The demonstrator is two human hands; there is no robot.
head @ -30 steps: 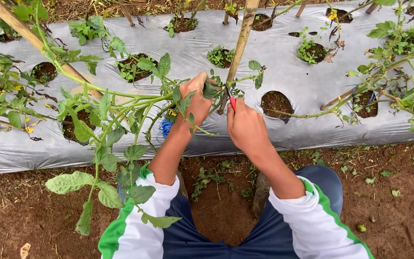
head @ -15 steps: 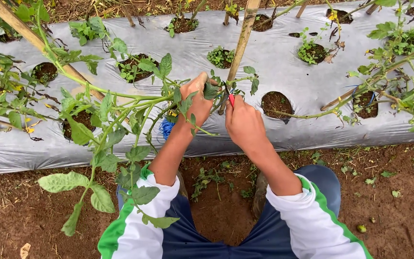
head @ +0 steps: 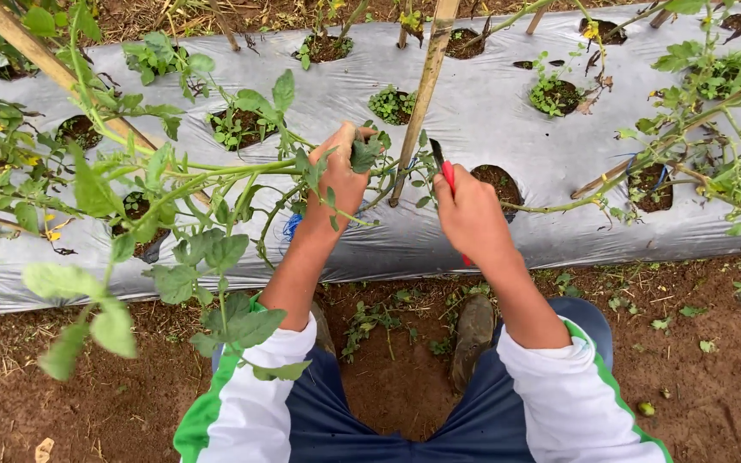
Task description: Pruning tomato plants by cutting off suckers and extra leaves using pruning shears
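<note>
While we are crouching at the bed: two hands working.
Left hand (head: 342,176): pinching a shoot (head: 364,154) steady, at 11 o'clock of the knife.
Right hand (head: 471,214): fisting one red knife (head: 441,165), blade pointing to 12, ready for cutting.
Stake (head: 422,94): one between our hands, propping stems.
Mulch (head: 490,103): covering soil.

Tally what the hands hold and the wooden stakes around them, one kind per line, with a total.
Green plant stems gripped by the left hand: 1
Red-handled cutting tools in the right hand: 1
Wooden stakes: 2, one upright and one slanting
Total: 4
</note>
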